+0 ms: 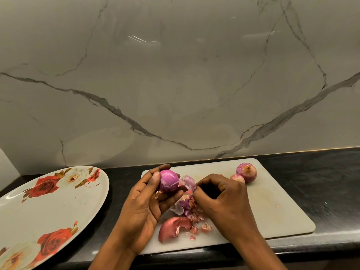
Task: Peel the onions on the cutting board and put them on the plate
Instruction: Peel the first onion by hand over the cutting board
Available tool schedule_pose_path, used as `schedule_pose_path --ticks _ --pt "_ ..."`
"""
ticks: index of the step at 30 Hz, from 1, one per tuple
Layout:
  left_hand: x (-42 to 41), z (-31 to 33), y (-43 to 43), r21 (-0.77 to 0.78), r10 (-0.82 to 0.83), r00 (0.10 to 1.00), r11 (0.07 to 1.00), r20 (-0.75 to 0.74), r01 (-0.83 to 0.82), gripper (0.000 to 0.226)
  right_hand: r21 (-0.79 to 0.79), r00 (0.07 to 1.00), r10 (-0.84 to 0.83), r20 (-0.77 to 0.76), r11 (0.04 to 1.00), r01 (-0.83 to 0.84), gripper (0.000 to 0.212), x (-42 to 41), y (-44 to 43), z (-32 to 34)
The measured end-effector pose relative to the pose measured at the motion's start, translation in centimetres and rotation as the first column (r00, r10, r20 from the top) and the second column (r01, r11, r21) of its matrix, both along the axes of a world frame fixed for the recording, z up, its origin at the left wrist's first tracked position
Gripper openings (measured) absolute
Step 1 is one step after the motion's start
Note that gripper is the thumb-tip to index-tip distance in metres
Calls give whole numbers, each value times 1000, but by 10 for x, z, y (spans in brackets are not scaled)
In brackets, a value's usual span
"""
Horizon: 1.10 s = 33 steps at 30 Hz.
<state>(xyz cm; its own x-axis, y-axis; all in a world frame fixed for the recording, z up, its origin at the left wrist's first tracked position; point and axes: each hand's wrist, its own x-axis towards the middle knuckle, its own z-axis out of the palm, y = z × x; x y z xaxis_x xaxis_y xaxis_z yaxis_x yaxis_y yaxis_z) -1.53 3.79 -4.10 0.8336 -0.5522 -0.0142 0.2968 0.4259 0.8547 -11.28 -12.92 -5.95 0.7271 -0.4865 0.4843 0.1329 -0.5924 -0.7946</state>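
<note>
- Left hand [144, 203] palm up, fingers and thumb curled round a peeled red onion [169, 180], with the thumb pressed to its left side and the fingertips wrapped under and behind it.
- Right hand [224, 199] knuckles up, fingers bent inward, fingertips pinching a pale purple strip of skin [188, 183] that hangs off the right side of that same onion.
- Both forearms in from the bottom edge, wrists angled toward each other, hands meeting over the left part of the white cutting board [272, 201].
- Held onion glossy and pink-purple, lifted a little above the board's far-left area, between the two hands.
- Two more onions on the far side of the board, skins on: larger onion [247, 172] with a dry tuft showing on top, and smaller onion [237, 178] just beside it on the left, partly hidden behind the right hand.
- Heap of peelings [191, 209] on the board below the hands.
- Curved piece of dry outer skin [175, 227] nearer the front edge, small flakes scattered beside it.
- Oval plate [58, 207] left of the board and apart from it, white with red and cream roses printed on its face.
- Black countertop [331, 182] under board and plate.
- Grey-veined marble wall [175, 84] behind.
</note>
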Motion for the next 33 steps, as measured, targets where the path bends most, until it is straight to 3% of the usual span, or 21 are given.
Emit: schedule_pose_path --ticks 8,13,19,33 --pt "2 -4 -1 104 62 982 991 177 -81 38 247 980 201 10 949 -197 21 -1 0 8" --pt "2 -5 -1 83 9 980 996 197 -26 42 117 981 189 -48 976 -183 2 2 0 8" --pt "2 -7 1 140 -38 968 990 246 3 40 81 982 176 -63 982 -170 10 1 0 7" --pt "2 -8 3 182 -77 953 983 292 23 44 10 989 143 -38 990 -142 9 0 1 4"
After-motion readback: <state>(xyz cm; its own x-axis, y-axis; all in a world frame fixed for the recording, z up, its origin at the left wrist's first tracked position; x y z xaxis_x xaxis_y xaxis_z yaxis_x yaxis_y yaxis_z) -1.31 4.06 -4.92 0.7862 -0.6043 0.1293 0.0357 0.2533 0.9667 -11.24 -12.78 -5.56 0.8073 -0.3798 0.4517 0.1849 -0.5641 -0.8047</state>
